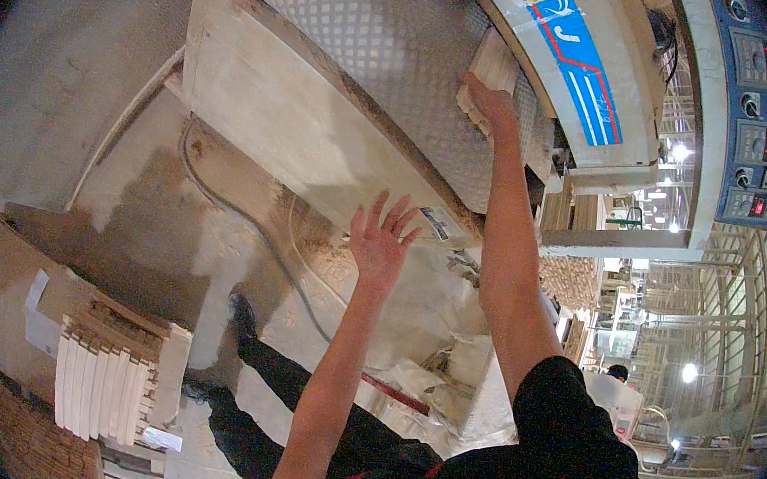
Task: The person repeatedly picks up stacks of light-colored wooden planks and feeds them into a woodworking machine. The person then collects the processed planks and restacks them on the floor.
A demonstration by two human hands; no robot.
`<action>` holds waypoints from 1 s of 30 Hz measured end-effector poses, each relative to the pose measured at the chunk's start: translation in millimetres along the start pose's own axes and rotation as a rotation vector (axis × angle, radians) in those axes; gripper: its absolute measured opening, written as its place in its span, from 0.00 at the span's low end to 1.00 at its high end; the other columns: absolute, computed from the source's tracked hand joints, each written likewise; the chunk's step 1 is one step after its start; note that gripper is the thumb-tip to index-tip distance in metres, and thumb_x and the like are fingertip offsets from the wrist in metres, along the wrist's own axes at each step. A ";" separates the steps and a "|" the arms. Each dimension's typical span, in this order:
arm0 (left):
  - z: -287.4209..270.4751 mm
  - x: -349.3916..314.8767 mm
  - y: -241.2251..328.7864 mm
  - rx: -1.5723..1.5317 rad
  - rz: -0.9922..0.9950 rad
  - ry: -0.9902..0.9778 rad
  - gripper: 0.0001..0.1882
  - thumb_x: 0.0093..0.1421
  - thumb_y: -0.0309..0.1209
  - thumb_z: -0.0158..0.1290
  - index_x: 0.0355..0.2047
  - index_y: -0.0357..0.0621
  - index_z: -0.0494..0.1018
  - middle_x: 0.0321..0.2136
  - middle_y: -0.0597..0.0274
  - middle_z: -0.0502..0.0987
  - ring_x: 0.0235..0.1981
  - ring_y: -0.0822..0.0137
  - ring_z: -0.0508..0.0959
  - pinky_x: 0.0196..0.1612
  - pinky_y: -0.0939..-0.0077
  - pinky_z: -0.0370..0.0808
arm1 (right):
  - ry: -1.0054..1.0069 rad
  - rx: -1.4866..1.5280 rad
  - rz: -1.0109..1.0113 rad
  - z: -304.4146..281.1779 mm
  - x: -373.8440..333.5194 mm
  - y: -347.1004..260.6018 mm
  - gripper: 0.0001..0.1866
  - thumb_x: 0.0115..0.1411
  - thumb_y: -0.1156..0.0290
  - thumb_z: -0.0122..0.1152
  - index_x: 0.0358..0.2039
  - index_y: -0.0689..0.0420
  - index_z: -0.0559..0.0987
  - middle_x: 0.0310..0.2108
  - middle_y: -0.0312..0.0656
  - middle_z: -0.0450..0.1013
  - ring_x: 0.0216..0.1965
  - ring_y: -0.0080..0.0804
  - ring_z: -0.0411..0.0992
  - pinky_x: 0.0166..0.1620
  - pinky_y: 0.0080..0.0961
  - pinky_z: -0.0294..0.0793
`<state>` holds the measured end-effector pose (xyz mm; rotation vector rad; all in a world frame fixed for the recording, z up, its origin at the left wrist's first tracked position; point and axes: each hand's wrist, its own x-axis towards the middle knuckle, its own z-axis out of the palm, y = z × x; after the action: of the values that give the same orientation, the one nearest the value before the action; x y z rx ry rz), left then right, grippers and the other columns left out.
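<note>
My right hand (493, 106) reaches far forward and is closed around the near end of a small bundle of pale wooden slats (493, 64). The slats lie on the grey textured conveyor belt (378, 24) of a large machine, close to its overhanging housing. My left hand (381, 242) hangs in the air beside the machine's pale side panel (301, 137). Its fingers are spread and nothing is in them. Part of my right hand's grip is hidden behind its own back and wrist.
A cardboard box (19, 285) at lower left stands by a stack of pale wooden slats (102, 378). A hose (246, 216) snakes over the dusty floor. The machine's blue control panel (756, 120) is at upper right. A person (617, 372) shows in the distance.
</note>
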<state>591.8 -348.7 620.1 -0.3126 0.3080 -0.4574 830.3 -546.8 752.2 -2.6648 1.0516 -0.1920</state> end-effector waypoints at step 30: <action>-302.6 -414.4 250.5 -0.549 1.199 0.827 0.37 0.60 0.55 0.45 0.61 0.43 0.55 0.56 0.51 0.65 0.53 0.52 0.69 0.55 0.53 0.64 | -1.169 -0.156 -1.683 285.8 -623.9 20.9 0.29 0.47 0.59 0.71 0.48 0.57 0.75 0.47 0.50 0.70 0.50 0.48 0.66 0.54 0.42 0.64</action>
<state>225.7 -6.7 346.1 -0.3979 1.3370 0.7421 425.5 -76.8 458.1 -2.2263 -1.4982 0.9902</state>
